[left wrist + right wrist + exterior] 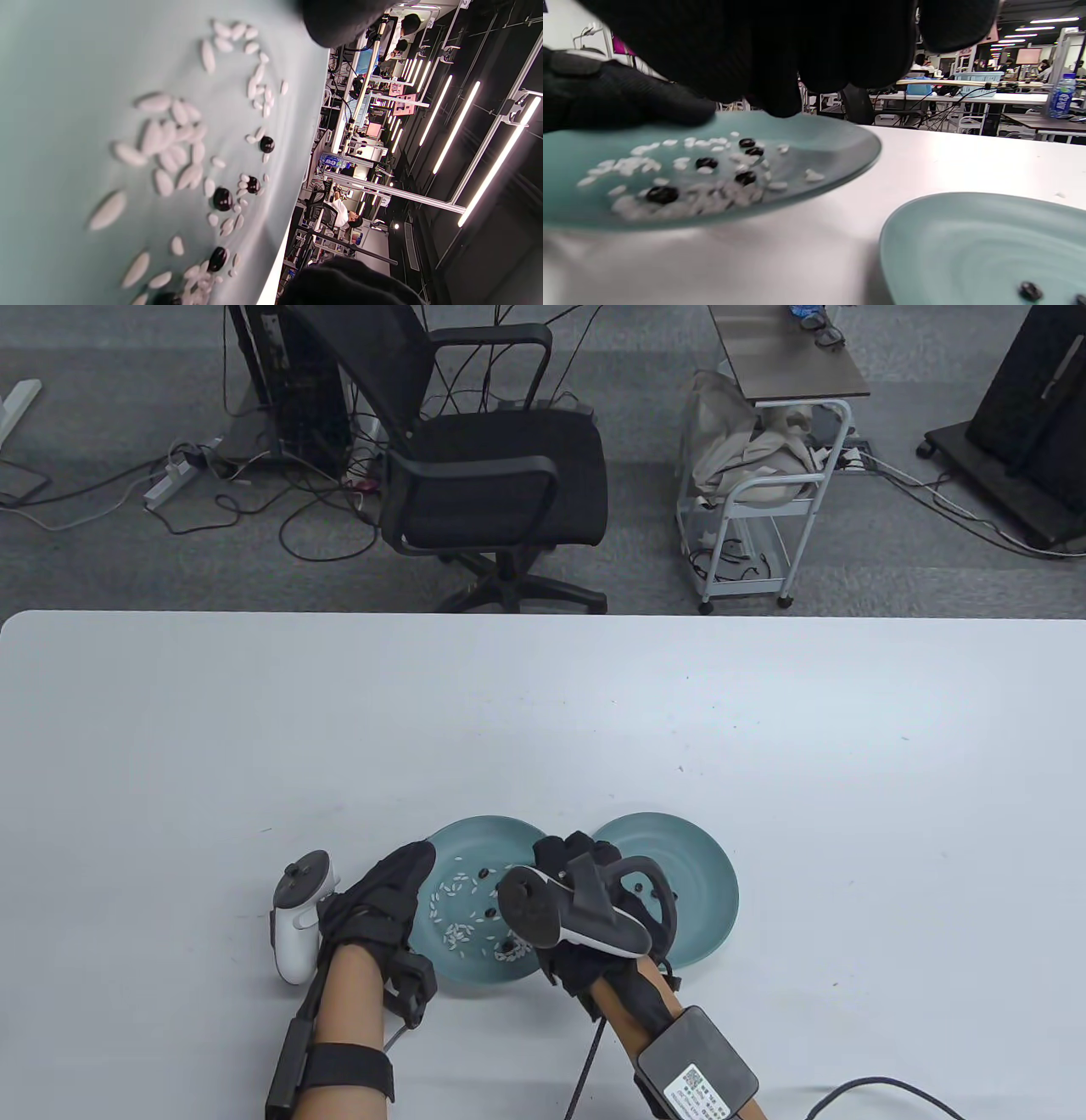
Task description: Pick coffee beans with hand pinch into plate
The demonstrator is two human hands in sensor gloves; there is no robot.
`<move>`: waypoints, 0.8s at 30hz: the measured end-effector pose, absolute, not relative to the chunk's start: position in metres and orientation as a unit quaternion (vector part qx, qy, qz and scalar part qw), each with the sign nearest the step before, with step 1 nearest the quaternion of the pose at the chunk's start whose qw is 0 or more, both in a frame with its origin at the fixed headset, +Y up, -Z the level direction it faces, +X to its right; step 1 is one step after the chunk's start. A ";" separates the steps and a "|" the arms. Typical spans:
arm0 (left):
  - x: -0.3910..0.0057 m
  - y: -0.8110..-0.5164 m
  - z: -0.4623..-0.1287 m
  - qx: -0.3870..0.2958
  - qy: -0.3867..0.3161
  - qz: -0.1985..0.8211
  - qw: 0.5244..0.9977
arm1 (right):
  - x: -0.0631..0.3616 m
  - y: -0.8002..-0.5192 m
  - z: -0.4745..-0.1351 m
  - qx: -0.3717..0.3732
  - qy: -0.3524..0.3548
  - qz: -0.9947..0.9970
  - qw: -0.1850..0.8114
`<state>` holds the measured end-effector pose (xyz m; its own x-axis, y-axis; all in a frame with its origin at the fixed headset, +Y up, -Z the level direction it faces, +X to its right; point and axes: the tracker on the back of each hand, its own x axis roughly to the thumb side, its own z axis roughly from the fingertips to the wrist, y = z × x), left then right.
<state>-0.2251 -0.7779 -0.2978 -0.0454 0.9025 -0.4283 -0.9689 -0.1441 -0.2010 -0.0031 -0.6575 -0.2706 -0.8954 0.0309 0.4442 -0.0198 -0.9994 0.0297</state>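
Two gloved hands at two teal plates on a white table

Left hand [383,899] rests on the rim of the left plate [462,971]; its dark coffee beans [706,162] lie among white grains [169,140]; right hand [577,861] hovers above them, fingers [780,80] bunched, grasp impossible to tell; right plate [708,891], beside that hand, holds two beans [1030,291].
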 end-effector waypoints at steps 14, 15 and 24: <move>-0.225 -0.779 -0.298 -0.237 0.067 0.725 0.644 | -0.028 -0.667 -0.258 0.260 0.058 0.963 -0.036; -0.225 -0.779 -0.298 -0.237 0.067 0.725 0.644 | -0.028 -0.668 -0.259 0.259 0.060 0.963 -0.038; -0.225 -0.780 -0.298 -0.242 0.062 0.725 0.642 | -0.032 -0.680 -0.260 0.275 0.069 0.958 -0.043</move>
<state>-0.2247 -0.7801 -0.2982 -0.0589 0.9008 -0.4302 -0.9608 -0.1682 -0.2205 -0.0316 -0.6805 -0.2596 -0.8455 -0.0437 0.5322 0.1199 -0.9867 0.1095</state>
